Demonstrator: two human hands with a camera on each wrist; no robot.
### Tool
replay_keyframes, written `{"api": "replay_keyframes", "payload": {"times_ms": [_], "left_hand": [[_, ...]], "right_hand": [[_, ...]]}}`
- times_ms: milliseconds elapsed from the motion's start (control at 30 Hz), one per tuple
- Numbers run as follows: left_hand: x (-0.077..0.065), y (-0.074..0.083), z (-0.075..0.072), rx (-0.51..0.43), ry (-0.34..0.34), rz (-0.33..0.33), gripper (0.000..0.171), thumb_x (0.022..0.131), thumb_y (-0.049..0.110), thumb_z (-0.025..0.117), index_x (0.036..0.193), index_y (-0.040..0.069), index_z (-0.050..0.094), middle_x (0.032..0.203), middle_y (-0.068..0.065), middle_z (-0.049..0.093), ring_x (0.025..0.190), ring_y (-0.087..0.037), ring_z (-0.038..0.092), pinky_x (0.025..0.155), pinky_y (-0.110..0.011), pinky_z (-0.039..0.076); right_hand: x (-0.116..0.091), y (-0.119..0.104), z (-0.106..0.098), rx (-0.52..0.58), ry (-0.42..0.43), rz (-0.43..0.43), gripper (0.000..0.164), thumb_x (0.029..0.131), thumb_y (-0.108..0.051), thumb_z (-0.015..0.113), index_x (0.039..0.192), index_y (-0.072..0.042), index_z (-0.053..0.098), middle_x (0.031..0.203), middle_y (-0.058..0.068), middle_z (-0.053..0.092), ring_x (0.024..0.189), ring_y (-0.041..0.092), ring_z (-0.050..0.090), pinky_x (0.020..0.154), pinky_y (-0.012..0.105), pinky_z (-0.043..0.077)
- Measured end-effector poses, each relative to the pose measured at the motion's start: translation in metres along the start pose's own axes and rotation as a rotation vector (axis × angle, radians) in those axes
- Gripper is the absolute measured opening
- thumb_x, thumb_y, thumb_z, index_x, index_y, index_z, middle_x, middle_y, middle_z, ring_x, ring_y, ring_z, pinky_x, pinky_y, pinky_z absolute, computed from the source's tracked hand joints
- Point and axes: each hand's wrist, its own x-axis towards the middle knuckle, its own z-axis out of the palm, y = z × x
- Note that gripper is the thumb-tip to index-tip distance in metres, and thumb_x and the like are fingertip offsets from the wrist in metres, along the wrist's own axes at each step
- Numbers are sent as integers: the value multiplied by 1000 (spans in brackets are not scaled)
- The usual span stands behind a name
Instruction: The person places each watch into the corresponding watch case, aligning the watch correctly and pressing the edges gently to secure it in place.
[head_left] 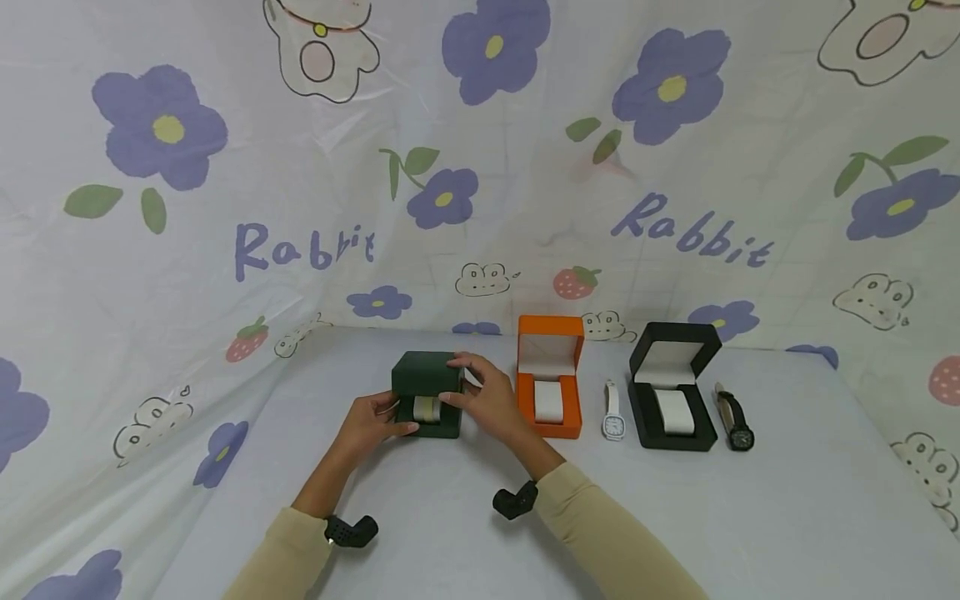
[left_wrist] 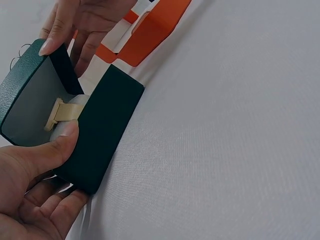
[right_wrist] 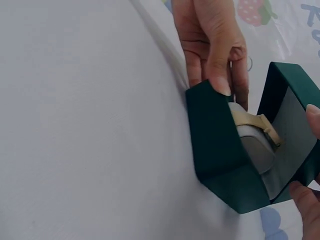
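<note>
A dark green watch box (head_left: 420, 375) stands on the table with its lid (left_wrist: 22, 90) partly raised. Inside, a gold-toned watch (right_wrist: 247, 119) is wrapped round a pale cushion (right_wrist: 257, 150). My left hand (head_left: 367, 429) grips the left side of the box's base, its thumb over the front edge beside the cushion and its fingers around the side. My right hand (head_left: 491, 400) holds the right side of the lid between thumb and fingers. The watch's face is turned up under the lid and is mostly hidden.
Right of the green box stands an open orange watch box (head_left: 568, 417) with a white cushion. Beyond it lie a white watch (head_left: 612, 425), an open black watch box (head_left: 701, 425) with a white cushion, and a black watch (head_left: 738, 433). A flower-printed cloth (head_left: 525, 183) hangs behind the table.
</note>
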Motion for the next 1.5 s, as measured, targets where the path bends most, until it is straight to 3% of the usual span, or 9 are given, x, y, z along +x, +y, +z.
{"api": "replay_keyframes", "payload": {"times_ms": [167, 400, 733, 967, 1200, 1500], "left_hand": [[-1, 2, 0, 15, 10, -2, 78, 75, 4, 89, 144, -1, 54, 149, -18, 50, 134, -30, 52, 105, -38, 48], [0, 2, 0, 20, 12, -14, 78, 75, 4, 89, 144, -1, 53, 148, -19, 50, 135, -31, 51, 105, -39, 48], [-1, 2, 0, 31, 21, -20, 78, 75, 7, 90, 144, -1, 54, 144, -19, 55, 134, -31, 52, 105, -41, 49], [0, 2, 1, 29, 20, -18, 80, 75, 8, 90, 145, -1, 53, 144, -20, 55, 132, -31, 54, 103, -39, 51], [-1, -4, -2, 34, 5, 30, 82, 76, 7, 90, 147, -1, 50, 144, -20, 55, 131, -32, 55, 102, -37, 52], [-3, -3, -5, 133, -19, 85, 85, 78, 12, 89, 149, -3, 45, 144, -24, 53, 129, -36, 56, 105, -43, 50]], "right_hand": [[-3, 1, 1, -51, 9, -22, 50, 84, -8, 82, 132, -9, 65, 147, 5, 54, 139, 24, 49, 103, 34, 50], [-7, 2, 2, -68, 3, -57, 52, 83, -2, 83, 132, -3, 64, 147, 13, 54, 138, 31, 50, 100, 39, 53], [-17, 11, 8, -123, -30, -81, 45, 81, -1, 84, 123, -4, 67, 149, 15, 51, 139, 28, 49, 101, 34, 52], [-23, 13, 11, -126, -18, -98, 43, 81, 2, 83, 121, -3, 68, 150, 18, 49, 140, 30, 47, 101, 38, 51], [-29, 13, 14, -149, -18, -119, 41, 81, 3, 83, 119, -1, 68, 150, 18, 49, 140, 30, 47, 102, 35, 50], [-32, 16, 15, -187, -12, -164, 41, 81, 5, 82, 119, -2, 68, 150, 18, 49, 138, 30, 49, 101, 32, 51]]}}
